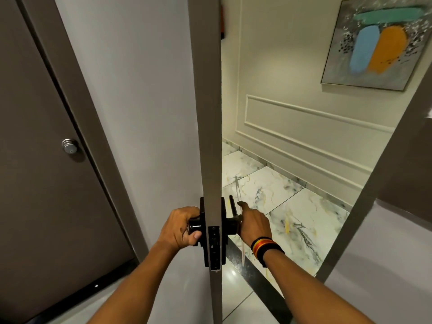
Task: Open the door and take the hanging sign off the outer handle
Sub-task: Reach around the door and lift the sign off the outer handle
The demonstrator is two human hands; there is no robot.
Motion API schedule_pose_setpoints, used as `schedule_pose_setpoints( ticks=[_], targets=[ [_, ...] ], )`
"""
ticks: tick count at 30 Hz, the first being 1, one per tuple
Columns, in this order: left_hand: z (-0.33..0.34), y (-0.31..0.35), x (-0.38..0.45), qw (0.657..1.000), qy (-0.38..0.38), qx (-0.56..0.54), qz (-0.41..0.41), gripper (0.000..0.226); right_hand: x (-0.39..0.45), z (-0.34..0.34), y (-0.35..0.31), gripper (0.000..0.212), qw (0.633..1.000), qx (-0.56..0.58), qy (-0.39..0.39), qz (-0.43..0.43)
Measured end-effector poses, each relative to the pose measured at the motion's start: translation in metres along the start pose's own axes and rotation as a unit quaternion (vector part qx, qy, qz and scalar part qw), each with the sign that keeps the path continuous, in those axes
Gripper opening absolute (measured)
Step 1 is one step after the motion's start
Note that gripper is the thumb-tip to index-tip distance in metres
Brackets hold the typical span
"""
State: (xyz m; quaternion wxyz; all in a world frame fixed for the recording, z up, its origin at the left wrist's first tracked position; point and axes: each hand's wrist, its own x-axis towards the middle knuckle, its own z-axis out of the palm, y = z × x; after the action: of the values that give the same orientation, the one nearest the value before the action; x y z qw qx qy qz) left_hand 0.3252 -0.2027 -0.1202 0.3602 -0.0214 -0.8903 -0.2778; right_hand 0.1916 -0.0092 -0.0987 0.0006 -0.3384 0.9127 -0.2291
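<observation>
Black inner handle (196, 225) gripped by left hand (180, 228); door (207, 113) ajar | right hand (253, 222) at outer handle (232, 215), grip unclear | sign (242, 251) edge-on below; lift off upward, door steadied.

Counts around my open door

Two grey doors (207, 113), two black lever handles (195, 224), one framed abstract painting (378, 43), my two hands (178, 228).
</observation>
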Motion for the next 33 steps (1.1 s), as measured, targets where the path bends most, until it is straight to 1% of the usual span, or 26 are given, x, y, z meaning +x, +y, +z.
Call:
schedule_pose_setpoints(
  ticks=[4,5,8,10,12,15,19,21,24,27,30,33],
  targets=[
    [0.002,-0.005,0.01,0.999,-0.021,0.038,0.032,0.09,0.017,-0.02,0.007,0.029,0.999,0.01,0.034,0.016],
    [0.003,-0.005,0.014,0.998,-0.027,0.045,0.043,0.09,0.019,-0.027,0.01,0.028,0.999,0.005,0.033,0.018],
    [0.01,-0.006,0.025,0.994,-0.047,0.063,0.072,0.089,0.024,-0.049,0.026,0.041,0.999,0.013,0.016,0.032],
    [0.017,-0.009,0.031,0.991,-0.065,0.078,0.082,0.091,0.025,-0.063,0.039,0.039,0.999,0.028,0.002,0.041],
    [0.026,-0.012,0.037,0.988,-0.084,0.098,0.09,0.093,0.023,-0.08,0.053,0.038,0.999,0.014,-0.001,0.052],
    [0.042,-0.007,0.046,0.985,-0.087,0.113,0.096,0.093,0.018,-0.109,0.07,0.042,0.996,0.029,0.019,0.079],
    [0.069,0.018,0.057,0.989,-0.046,0.102,0.098,0.092,0.002,-0.155,0.086,0.046,0.99,0.035,0.085,0.105],
    [0.086,0.029,0.064,0.991,-0.034,0.091,0.091,0.084,-0.008,-0.177,0.093,0.044,0.986,0.032,0.113,0.115],
    [0.111,0.043,0.077,0.994,-0.055,0.068,0.06,0.073,-0.022,-0.208,0.104,0.041,0.98,0.025,0.158,0.12],
    [0.135,0.055,0.084,0.997,-0.055,0.054,0.012,0.064,-0.034,-0.231,0.109,0.034,0.974,-0.009,0.19,0.125],
    [0.169,0.07,0.089,0.997,-0.041,0.011,-0.07,0.067,-0.047,-0.252,0.117,0.029,0.965,-0.028,0.223,0.137],
    [0.197,0.088,0.099,0.992,-0.047,-0.019,-0.118,0.069,-0.059,-0.27,0.126,0.031,0.955,-0.049,0.252,0.146]
  ],
)
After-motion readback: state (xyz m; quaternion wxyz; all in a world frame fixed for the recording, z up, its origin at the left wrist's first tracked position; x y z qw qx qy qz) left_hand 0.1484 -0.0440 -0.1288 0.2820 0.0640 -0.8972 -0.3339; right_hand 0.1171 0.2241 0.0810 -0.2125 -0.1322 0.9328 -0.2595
